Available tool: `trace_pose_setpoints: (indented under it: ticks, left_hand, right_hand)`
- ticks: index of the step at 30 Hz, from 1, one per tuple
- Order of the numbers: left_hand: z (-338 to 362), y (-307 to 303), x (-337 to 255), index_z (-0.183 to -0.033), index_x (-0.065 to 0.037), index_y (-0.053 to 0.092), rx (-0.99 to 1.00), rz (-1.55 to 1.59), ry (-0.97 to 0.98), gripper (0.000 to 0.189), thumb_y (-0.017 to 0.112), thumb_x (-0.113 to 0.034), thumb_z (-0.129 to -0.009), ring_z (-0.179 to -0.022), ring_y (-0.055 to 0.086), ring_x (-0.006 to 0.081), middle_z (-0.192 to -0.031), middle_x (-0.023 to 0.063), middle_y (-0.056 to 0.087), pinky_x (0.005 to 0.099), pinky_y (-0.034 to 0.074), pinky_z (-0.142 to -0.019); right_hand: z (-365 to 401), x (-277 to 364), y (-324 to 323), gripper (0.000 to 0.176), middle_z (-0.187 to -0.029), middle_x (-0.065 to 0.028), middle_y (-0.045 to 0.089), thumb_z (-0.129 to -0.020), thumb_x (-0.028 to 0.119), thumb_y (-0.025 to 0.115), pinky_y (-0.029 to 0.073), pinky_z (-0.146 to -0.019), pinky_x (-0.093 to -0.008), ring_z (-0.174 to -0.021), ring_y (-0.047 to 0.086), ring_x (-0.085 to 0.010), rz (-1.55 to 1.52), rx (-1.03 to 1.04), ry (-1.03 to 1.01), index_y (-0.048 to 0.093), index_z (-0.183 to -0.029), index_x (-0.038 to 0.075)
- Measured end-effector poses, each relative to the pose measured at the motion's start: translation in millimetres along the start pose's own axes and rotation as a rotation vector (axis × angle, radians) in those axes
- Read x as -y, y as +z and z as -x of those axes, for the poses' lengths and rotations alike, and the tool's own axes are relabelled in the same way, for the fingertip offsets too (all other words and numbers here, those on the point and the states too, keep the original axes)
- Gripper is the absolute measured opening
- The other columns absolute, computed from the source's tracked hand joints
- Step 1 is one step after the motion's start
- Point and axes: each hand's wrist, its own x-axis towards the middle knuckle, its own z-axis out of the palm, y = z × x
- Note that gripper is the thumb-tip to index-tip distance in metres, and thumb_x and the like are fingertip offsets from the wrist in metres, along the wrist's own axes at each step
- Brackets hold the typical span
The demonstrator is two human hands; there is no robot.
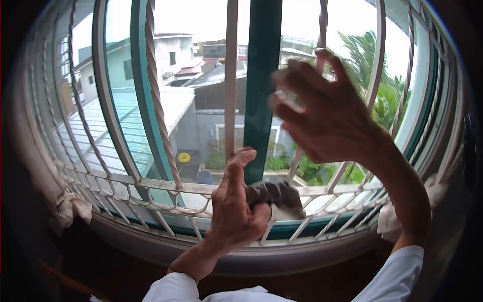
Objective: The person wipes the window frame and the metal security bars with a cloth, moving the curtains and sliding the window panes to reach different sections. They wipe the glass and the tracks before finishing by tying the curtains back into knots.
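Observation:
My left hand (235, 206) is at the lower middle, in front of the grille's horizontal rail (156, 184). Its index finger points up, and a dark grey crumpled cloth (282, 197) sits against its thumb side, over the rail. My right hand (322, 105) is raised at the upper right before the bars, fingers spread and curved, slightly blurred, with nothing seen in it. Between the two hands stands the dark green window frame post (261, 85), beside a flat pale vertical bar (231, 80).
Twisted metal bars (153, 75) cross the window. Light cloth bundles hang at the left (75, 207) and right (390, 216) ends of the grille. Outside are roofs (126, 108), a yellow round object (184, 157) and palm leaves (370, 55).

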Motion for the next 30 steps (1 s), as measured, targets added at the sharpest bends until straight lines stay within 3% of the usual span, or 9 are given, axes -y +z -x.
trace_pose_setpoints:
  ticks: [2,6,8,14,22,24,27,29,30]
  left_hand:
    - [-4.5,25.6,-11.6,-0.138,0.004,0.038,-0.142,-0.037,-0.104,0.074,0.053,0.002,-0.066,-0.096,0.067,0.0417,-0.131,0.0323,0.054,0.0455,0.052,-0.089]
    - [-4.9,46.1,-27.4,-0.136,0.005,0.038,-0.275,-0.035,-0.238,0.072,0.051,0.003,-0.066,-0.104,0.066,0.0439,-0.127,0.0314,0.055,0.0454,0.052,-0.092]
    - [-9.5,50.8,-30.4,-0.134,0.005,0.038,-0.345,-0.113,-0.2,0.07,0.051,0.003,-0.066,-0.11,0.065,0.0449,-0.125,0.0317,0.055,0.0446,0.05,-0.098]
    - [-12.7,65.5,-19.7,-0.137,0.004,0.04,-0.434,0.159,-0.239,0.07,0.046,0.009,-0.067,-0.145,0.037,0.043,-0.134,0.0304,0.05,0.0381,0.025,-0.119]
    - [-9.8,58.7,-7.4,-0.131,0.003,0.044,-0.341,0.439,-0.194,0.07,0.043,0.014,-0.062,-0.148,0.033,0.0344,-0.139,0.0236,0.048,0.0346,0.026,-0.118]
    - [-9.6,50.6,-3.8,-0.131,0.001,0.045,-0.256,0.483,-0.164,0.07,0.041,0.015,-0.062,-0.14,0.046,0.0307,-0.142,0.0235,0.048,0.0329,0.036,-0.113]
    - [-2.1,41.7,-16.9,-0.13,0.002,0.047,-0.116,0.705,-0.258,0.066,0.042,0.012,-0.065,-0.108,0.066,0.023,-0.133,0.0249,0.058,0.0302,0.053,-0.093]
    - [14.2,42.7,-15.4,-0.131,0.003,0.046,-0.179,0.693,-0.133,0.063,0.047,0.011,-0.068,-0.109,0.066,0.0236,-0.13,0.0256,0.06,0.0314,0.053,-0.092]
    - [24.9,43.1,-15.3,-0.132,0.004,0.046,-0.252,0.659,-0.015,0.061,0.052,0.01,-0.072,-0.109,0.065,0.0243,-0.126,0.0264,0.062,0.0327,0.053,-0.092]
  right_hand:
    - [-10.6,-8.4,16.8,0.033,-0.12,-0.01,0.06,-0.077,0.027,0.076,0.031,-0.116,-0.0611,-0.124,0.055,-0.0244,-0.019,-0.034,-0.156,0.067,-0.103,0.008]
    - [-33.2,-6.7,38.4,0.037,-0.12,-0.0044,0.061,-0.083,0.041,0.074,0.028,-0.119,-0.0613,-0.121,0.056,-0.0181,0.037,-0.204,-0.209,0.071,-0.104,0.01]
    - [-42.2,-6.4,17.9,0.037,-0.116,-0.0004,0.062,-0.089,0.043,0.068,0.031,-0.117,-0.0585,-0.116,0.056,-0.0154,0.061,0.055,-0.213,0.071,-0.107,0.012]
    - [-24.3,-0.7,39.5,0.042,-0.11,0.003,0.059,-0.091,0.045,0.064,0.03,-0.117,-0.0599,-0.119,0.052,-0.0155,0.156,-0.085,-0.159,0.071,-0.117,0.013]
    - [-27.2,-7.8,43.5,0.031,-0.106,0.0023,0.062,-0.092,0.045,0.065,0.022,-0.12,-0.0644,-0.119,0.053,-0.0164,0.214,-0.1,-0.152,0.075,-0.103,0.018]
    - [-18.7,-16.7,28.8,0.038,-0.115,-0.0013,0.065,-0.093,0.046,0.064,0.019,-0.121,-0.0642,-0.126,0.052,-0.0172,0.128,0.116,-0.171,0.071,-0.109,0.012]
    - [15.7,-19.9,26.4,0.042,-0.113,-0.006,0.064,-0.088,0.045,0.069,0.03,-0.116,-0.0606,-0.12,0.057,-0.0222,0.095,0.018,-0.177,0.069,-0.108,0.008]
    - [56.3,-2.1,16.5,0.018,-0.097,-0.0051,0.064,-0.081,0.025,0.071,0.047,-0.092,-0.0545,-0.104,0.059,-0.0231,-0.26,-0.363,-0.033,0.069,-0.083,0.008]
    - [80.2,20.1,4.3,0.027,-0.102,-0.0126,0.061,-0.08,0.027,0.074,0.05,-0.075,-0.0464,-0.104,0.06,-0.0277,-0.435,-0.322,0.118,0.064,-0.091,0.005]
